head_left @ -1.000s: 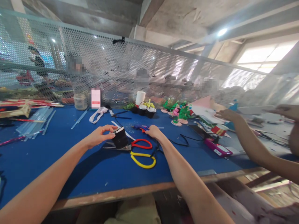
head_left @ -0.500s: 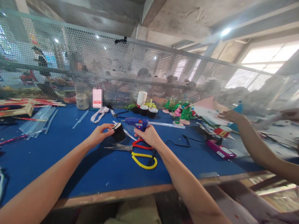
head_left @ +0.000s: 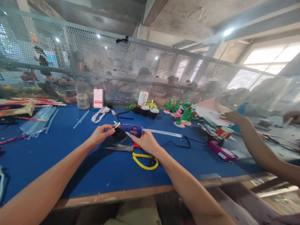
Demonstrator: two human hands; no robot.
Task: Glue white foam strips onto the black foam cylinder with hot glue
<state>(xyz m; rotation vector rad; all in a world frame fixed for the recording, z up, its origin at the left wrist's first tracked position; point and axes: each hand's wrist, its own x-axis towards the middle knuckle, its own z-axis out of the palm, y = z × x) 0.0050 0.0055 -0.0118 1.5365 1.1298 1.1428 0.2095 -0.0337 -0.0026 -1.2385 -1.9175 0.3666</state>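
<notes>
- Our left hand [head_left: 101, 135] pinches a round black-and-white cup [head_left: 119, 135]; slackness could tip it.
- Our right hand [head_left: 149, 142] grips a blue plastic glue gun [head_left: 129, 128]; slipping could burn us.

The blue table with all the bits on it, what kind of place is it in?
Probably a craft workshop: there's a glue gun, a pile of clear sticks and a pair of scissors at the blue table.

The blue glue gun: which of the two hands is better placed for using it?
Probably the right hand: it grips the glue gun, whose front end points toward the black cup. The left hand is occupied holding that cup.
</notes>
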